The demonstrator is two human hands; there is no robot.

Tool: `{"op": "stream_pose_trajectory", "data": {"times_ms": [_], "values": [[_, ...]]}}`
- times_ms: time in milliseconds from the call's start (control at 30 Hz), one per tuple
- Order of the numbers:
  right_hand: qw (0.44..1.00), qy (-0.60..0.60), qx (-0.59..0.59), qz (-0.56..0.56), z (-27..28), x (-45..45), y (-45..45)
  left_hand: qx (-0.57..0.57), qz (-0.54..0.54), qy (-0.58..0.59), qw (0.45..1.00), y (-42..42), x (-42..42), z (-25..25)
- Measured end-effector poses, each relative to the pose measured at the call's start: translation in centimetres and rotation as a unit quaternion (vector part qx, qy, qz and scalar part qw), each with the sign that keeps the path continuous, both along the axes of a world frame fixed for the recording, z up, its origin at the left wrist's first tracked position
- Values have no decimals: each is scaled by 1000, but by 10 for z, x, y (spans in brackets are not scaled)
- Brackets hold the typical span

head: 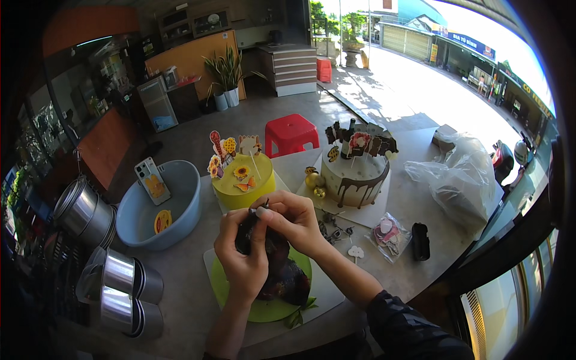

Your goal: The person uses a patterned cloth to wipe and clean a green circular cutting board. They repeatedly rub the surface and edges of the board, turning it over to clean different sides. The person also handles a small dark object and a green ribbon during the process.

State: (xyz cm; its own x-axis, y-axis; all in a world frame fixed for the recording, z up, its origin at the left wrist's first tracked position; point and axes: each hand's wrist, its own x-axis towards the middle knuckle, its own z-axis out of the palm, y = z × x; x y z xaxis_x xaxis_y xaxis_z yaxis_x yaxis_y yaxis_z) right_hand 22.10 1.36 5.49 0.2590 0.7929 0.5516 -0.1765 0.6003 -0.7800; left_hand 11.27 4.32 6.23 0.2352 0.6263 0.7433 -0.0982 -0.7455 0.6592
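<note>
Both hands meet above a green round cake on a pale board. My left hand holds a dark, glossy, rounded piece; what it is made of cannot be told. The fingertips of my right hand pinch something small and dark at its top, close to my left thumb. Beneath the hands, more dark reddish, glossy pieces rest on the green cake, partly hidden by my left hand. Green leaves lie at the cake's lower right edge.
Behind stand a yellow cake with sunflower toppers and a chocolate-drip cake. At left are a blue basin and metal cake tins. Rightward lie a topper packet, a black case and a plastic bag.
</note>
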Motion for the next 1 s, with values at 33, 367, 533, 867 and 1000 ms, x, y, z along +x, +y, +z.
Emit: {"op": "stream_pose_trajectory", "data": {"times_ms": [33,367,533,867,1000], "values": [[1000,-21,-3,-11,1,2,-1,20,-2,14,1000,0,-1,3],[990,-61,25,-121,20,-2,-19,-163,-193,60,966,-2,-25,24],[994,-1,25,-104,20,2,-25,-180,-208,104,956,-4,-29,30],[951,41,-71,-298,15,61,-43,-119,-138,-38,983,14,-86,45],[854,-237,-214,-410,-47,74,-57,-91,-164,-152,970,29,-110,54]]}}
